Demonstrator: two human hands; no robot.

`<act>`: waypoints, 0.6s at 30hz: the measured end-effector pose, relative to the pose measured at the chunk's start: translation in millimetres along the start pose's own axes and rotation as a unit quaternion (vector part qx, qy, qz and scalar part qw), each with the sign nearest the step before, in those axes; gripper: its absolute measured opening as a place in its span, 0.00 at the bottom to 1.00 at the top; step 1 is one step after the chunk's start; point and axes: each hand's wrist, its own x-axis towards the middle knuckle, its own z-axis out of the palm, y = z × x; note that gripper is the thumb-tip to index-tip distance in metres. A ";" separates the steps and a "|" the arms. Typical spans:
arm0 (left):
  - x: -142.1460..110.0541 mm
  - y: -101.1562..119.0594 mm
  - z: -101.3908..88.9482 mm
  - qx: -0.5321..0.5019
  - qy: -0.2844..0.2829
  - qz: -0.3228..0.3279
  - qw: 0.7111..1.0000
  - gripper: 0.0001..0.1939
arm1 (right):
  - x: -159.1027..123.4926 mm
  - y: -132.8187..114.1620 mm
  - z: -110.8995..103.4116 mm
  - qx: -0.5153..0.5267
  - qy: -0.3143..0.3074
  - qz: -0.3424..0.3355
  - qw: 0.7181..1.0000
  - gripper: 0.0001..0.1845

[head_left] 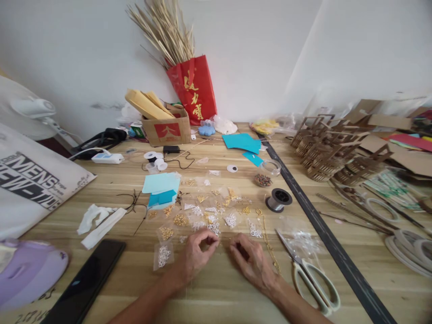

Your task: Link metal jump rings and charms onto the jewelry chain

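Close to the table's front, my left hand point(199, 251) is closed, thumb and forefinger pinched together; anything between them is too small to make out. My right hand point(250, 259) rests a little apart from it, fingers curled inward and their tips hard to see. Just beyond both hands lie small clear bags of silver-coloured rings point(230, 219) and gold-coloured findings point(181, 219). A bag of silver rings point(164, 255) sits left of my left hand. Beside my right hand stretches a gold chain point(269, 245), with white-handled scissors point(308, 281) farther right.
A black phone point(88, 279) lies at front left. A wire spool point(279, 200) and a dish of beads point(263, 180) stand right of centre. Behind are blue cards point(241, 143), a cardboard box point(167, 131) and a red bag point(205, 90). Small woven baskets point(326, 157) crowd the right.
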 end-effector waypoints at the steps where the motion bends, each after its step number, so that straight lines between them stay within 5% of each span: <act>1: 0.1 1.1 -0.3 -0.024 -0.006 -0.030 0.999 0.05 | -0.2 -0.4 0.6 0.002 0.000 -0.001 1.000 0.10; 8: -0.2 1.2 2.9 -0.146 -0.033 -0.131 0.980 0.04 | -3.5 -1.2 9.1 0.055 0.023 0.011 0.998 0.11; 18: 1.1 -7.7 4.1 -0.208 -0.046 -0.151 0.965 0.08 | -5.2 -2.2 10.6 0.064 0.030 0.017 0.997 0.09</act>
